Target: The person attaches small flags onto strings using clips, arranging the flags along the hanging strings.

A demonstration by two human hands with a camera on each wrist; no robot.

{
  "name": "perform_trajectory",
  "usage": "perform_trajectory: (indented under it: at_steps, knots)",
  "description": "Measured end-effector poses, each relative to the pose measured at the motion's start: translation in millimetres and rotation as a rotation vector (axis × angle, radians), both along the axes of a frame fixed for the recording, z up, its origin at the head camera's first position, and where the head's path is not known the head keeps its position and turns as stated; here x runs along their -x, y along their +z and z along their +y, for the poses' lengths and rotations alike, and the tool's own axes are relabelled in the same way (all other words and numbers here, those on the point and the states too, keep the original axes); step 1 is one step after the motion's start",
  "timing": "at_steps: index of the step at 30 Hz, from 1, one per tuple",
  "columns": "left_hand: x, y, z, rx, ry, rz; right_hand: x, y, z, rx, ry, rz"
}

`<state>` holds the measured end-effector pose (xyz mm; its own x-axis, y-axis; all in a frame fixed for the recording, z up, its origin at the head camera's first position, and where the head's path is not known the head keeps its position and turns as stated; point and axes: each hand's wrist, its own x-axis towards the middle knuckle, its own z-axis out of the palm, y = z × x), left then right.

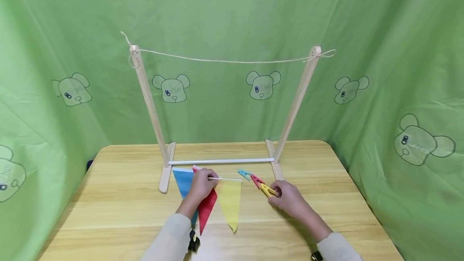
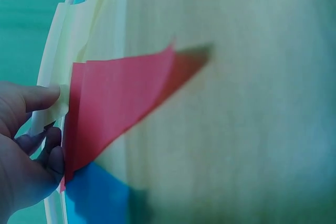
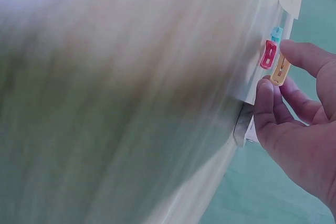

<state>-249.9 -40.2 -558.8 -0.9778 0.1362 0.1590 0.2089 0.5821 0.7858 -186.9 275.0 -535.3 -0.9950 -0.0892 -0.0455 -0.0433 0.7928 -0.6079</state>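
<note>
Hands first: with the left hand [image 1: 202, 183], pinched the yellow pennant [image 1: 231, 198] at the left end of its white top edge, over the counter [image 1: 311, 228]; with the right hand [image 1: 290, 199], pinched the yellow clip [image 1: 267, 191] between thumb and fingers, just beside the red clip [image 1: 257, 181]. Judged the pennant light, thin and floppy, quick to crease or curl at the tip, thus best held along that stiffer-looking top edge. Judged the clip light and rigid, perhaps slick, thus best squeezed by its handle arms. Past the red one, saw the teal clip [image 1: 244, 174]; beneath the left hand, the red pennant [image 1: 208, 208], partly over the blue pennant [image 1: 183, 180]. Beyond, saw the stand [image 1: 148, 98] with its string [image 1: 232, 62] tied across.
</note>
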Motion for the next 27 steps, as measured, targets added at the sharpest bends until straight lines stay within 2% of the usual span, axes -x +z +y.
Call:
perform_trajectory:
  at_steps: [4,9,15,21,27]
  knots:
    - [0.6,2.4,-0.8,-0.013,-0.008,0.015,0.5,2.5,0.0,0.009,-0.01,-0.004]
    - [0.0,6.9,-1.4,-0.01,-0.016,-0.001,1.3,5.2,-0.1,0.027,-0.015,0.005]
    - [-1.1,11.9,-1.9,-0.01,-0.026,-0.021,0.6,8.5,-0.3,0.035,-0.026,0.059]
    - [-3.3,13.4,-1.8,-0.041,-0.03,-0.051,0.5,14.1,0.4,0.065,-0.027,0.118]
    - [-5.8,19.4,-1.4,-0.066,-0.036,-0.082,0.6,14.7,1.8,0.1,-0.023,0.161]
